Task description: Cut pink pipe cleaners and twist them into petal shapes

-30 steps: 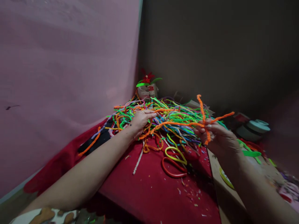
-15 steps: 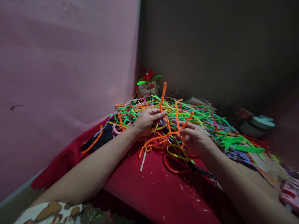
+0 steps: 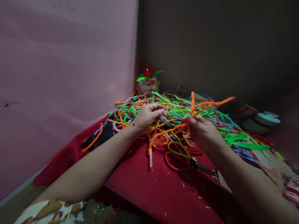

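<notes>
My right hand (image 3: 202, 129) is closed around several orange pipe cleaners (image 3: 205, 106). Their upper ends fan out above the fingers, and others hang bent to the left below. To the left, my left hand (image 3: 150, 116) hovers over the pile with fingers loosely bent and slightly apart, and nothing shows in it. Its lower fingers are partly hidden. Beneath both hands spreads a heap of multicoloured pipe cleaners (image 3: 173, 105). A pair of scissors (image 3: 178, 169) with red and yellow handle loops lies below my right hand, its dark blades pointing right.
A red cloth (image 3: 140, 183) covers the surface, with small scraps on it. At the back stands a red flower with green leaves (image 3: 147, 72). A lidded pale-green container (image 3: 266, 119) sits at the right. A pink wall (image 3: 70, 77) rises on the left.
My left hand has let go of the orange pipe cleaner it pinched. My right hand has moved slightly right and up, now gripping the orange pipe cleaners in a bunch tilted to the right.
</notes>
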Demonstrator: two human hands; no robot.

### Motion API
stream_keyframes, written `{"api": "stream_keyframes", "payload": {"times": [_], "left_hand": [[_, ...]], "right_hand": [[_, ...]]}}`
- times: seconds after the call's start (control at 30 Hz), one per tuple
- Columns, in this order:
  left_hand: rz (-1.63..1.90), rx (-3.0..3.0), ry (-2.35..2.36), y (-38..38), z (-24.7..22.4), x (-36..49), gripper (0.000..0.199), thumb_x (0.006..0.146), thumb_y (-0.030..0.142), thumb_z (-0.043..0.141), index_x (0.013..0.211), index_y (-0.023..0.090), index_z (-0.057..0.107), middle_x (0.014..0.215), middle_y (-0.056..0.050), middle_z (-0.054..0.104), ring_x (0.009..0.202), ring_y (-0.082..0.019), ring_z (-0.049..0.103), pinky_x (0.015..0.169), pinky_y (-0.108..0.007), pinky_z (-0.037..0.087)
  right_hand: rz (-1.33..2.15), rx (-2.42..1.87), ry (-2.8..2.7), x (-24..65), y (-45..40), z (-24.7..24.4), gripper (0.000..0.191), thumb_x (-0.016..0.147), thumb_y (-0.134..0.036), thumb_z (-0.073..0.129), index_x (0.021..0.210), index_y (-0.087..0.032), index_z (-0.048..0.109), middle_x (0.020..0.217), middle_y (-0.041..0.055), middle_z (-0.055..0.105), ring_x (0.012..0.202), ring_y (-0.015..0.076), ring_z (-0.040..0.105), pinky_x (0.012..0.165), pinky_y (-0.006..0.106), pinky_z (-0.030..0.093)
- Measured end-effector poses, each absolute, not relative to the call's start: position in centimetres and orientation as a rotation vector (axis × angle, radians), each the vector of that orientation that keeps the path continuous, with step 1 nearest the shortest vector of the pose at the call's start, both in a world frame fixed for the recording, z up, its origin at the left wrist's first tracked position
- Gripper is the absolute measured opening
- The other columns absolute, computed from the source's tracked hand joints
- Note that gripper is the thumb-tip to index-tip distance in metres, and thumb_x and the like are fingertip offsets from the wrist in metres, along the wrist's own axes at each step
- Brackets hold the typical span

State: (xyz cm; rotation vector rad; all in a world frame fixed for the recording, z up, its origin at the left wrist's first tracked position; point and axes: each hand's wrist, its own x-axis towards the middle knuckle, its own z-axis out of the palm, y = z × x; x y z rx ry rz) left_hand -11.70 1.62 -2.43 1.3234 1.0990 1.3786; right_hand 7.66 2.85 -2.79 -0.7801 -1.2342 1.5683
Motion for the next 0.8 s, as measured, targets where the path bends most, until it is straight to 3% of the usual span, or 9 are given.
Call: {"api": "stream_keyframes", "payload": {"times": [0.1,0.17,0.27,0.43,0.6,0.7,0.8], "left_hand": [[1.504,1.357,1.234,2.1,-1.5,-13.7,0.015,0.074,0.019,0.059,0.084,0.010,0.064,0.069,-0.002,0.065,0.050,-0.005,0.051,0.049,-0.018,0.038],[1.551,1.358,1.255,2.4,-1.1,-15.0,0.016,0.074,0.022,0.060,0.084,0.010,0.064,0.070,-0.003,0.066,0.050,-0.005,0.051,0.049,-0.018,0.039],[1.577,1.383,1.320,2.7,-1.0,-16.5,0.016,0.073,0.022,0.061,0.082,0.010,0.065,0.070,-0.004,0.066,0.050,-0.005,0.051,0.048,-0.018,0.038],[1.500,1.477,1.304,2.0,-0.2,-17.2,0.019,0.075,0.025,0.060,0.085,0.011,0.066,0.072,-0.004,0.067,0.052,-0.006,0.053,0.049,-0.018,0.039],[1.211,1.749,1.509,2.0,0.5,-17.5,0.020,0.073,0.025,0.059,0.084,0.011,0.067,0.074,-0.004,0.068,0.065,-0.012,0.060,0.065,-0.024,0.047],[1.164,1.949,1.820,3.1,-0.6,-17.9,0.023,0.073,0.025,0.058,0.091,0.013,0.066,0.086,-0.005,0.068,0.079,-0.016,0.061,0.076,-0.030,0.047],[0.925,2.282,1.830,4.0,-2.4,-17.5,0.039,0.068,0.026,0.066,0.105,0.016,0.062,0.105,-0.007,0.064,0.099,-0.021,0.057,0.088,-0.034,0.043]], "right_hand": [[1.538,-0.650,-1.157,9.7,2.7,-1.0,0.012,0.072,-0.028,0.068,0.071,-0.019,0.059,0.053,-0.0045,0.049,0.047,0.0085,0.048,0.043,0.019,0.039],[1.579,-0.617,-1.128,10.8,2.6,-0.3,0.009,0.075,-0.026,0.065,0.076,-0.021,0.058,0.047,-0.0090,0.032,0.034,0.0039,0.025,0.033,0.014,0.024],[1.622,-0.665,-1.090,11.8,2.5,-0.5,0.016,0.077,-0.034,0.064,0.076,-0.019,0.059,0.047,-0.0099,0.021,0.036,0.0042,0.009,0.029,0.014,0.015],[1.682,-0.685,-1.109,11.8,2.2,-1.9,0.012,0.077,-0.027,0.062,0.075,-0.016,0.063,0.046,-0.0099,0.013,0.038,0.0056,0.003,0.027,0.014,0.019],[1.822,-0.663,-1.083,11.5,2.2,-2.4,0.036,0.089,-0.041,0.040,0.082,-0.016,0.064,0.047,-0.0087,0.014,0.037,0.0064,0.005,0.026,0.014,0.021],[1.855,-0.601,-1.075,11.7,2.4,-2.8,0.043,0.091,-0.044,0.033,0.086,-0.016,0.064,0.046,-0.0087,0.014,0.037,0.0063,0.006,0.027,0.014,0.023],[1.884,-0.530,-1.037,11.7,2.5,-3.2,0.047,0.092,-0.045,0.029,0.089,-0.014,0.064,0.045,-0.0087,0.018,0.035,0.0055,0.009,0.028,0.014,0.025]]}}
